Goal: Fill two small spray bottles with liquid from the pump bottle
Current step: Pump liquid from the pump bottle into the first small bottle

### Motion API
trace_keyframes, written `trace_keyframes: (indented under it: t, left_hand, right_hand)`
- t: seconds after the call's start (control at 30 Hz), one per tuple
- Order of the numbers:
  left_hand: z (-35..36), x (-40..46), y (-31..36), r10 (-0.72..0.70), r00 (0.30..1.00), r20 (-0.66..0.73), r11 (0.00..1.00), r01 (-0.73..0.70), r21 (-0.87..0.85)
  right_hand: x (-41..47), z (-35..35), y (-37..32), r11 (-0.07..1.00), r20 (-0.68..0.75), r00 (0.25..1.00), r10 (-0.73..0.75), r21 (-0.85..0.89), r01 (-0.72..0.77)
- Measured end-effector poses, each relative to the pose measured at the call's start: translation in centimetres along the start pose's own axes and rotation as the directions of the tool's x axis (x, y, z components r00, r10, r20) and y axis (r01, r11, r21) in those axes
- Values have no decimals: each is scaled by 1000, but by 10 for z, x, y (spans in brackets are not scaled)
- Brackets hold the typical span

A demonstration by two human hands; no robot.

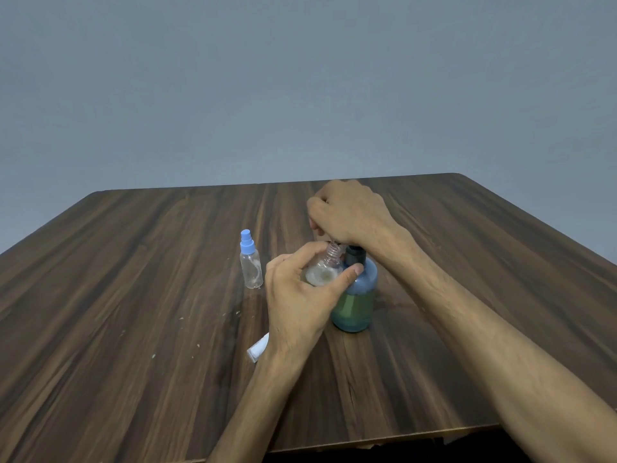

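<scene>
The left hand (pixel 300 295) holds an uncapped clear spray bottle (pixel 325 270) tilted against the pump bottle (pixel 355 302), fingers and thumb curled round its body; its threaded neck points up toward the pump spout. A whitish film shows inside it. The right hand (pixel 347 212) sits on the pump head, fingers curled downward over it. The pump bottle, translucent blue-green with a dark collar, stands mid-worktop (pixel 133 295). A second clear bottle (pixel 250 262) with a blue sprayer stands upright to the left, well apart. A removed sprayer (pixel 257 349) lies by the left wrist. No label or writing can be read.
</scene>
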State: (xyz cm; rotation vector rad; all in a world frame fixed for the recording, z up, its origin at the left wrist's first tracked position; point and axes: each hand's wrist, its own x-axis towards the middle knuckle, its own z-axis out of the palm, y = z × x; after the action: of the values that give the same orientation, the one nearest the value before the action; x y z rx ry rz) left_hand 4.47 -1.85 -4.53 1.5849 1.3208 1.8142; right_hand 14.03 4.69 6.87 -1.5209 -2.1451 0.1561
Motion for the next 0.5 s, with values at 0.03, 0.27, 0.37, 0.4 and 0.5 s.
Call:
trace_keyframes:
  t: [0.03, 0.27, 0.37, 0.4, 0.5]
  left_hand:
    - [0, 0, 0, 3, 1000, 1, 1000, -3, 2]
    - [-1, -1, 1, 10, 1000, -1, 1000, -10, 12]
    - [-1, 0, 1, 2, 1000, 1, 1000, -2, 13]
    - [0, -1, 1, 0, 1000, 5, 1000, 0, 17]
    - [-1, -1, 1, -1, 1000, 0, 1000, 1, 9]
  right_hand:
    - [-1, 2, 1, 1000, 36, 999, 7, -9, -7]
    - [0, 1, 1, 1000, -10, 1000, -3, -5, 3]
    - [0, 3, 1, 1000, 16, 1000, 5, -14, -5]
    - [-1, 1, 0, 1000, -26, 1000, -1, -2, 1]
    - [2, 0, 1, 1000, -63, 998, -15, 12, 15]
